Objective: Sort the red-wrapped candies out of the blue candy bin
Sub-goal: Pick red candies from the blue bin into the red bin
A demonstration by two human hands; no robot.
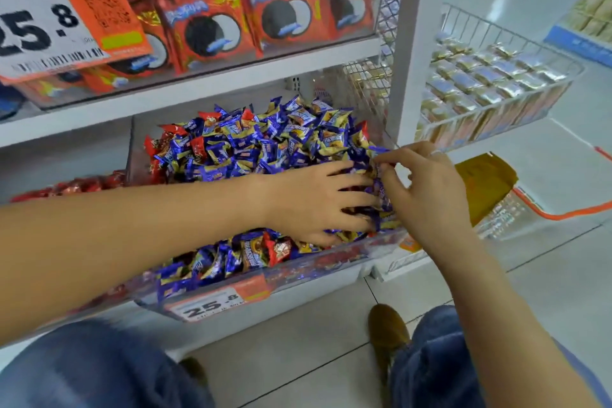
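On the lower shelf, I see the clear candy bin (331, 263) heaped with blue-and-gold wrapped candies (265, 142). Shiny red-wrapped candies (277, 250) are scattered among them: several at the far left, one by the near wall. My left hand (311, 202) rests flat on the pile, fingers spread. My right hand (427, 189) pinches a blue wrapper (381, 150) at the bin's right edge.
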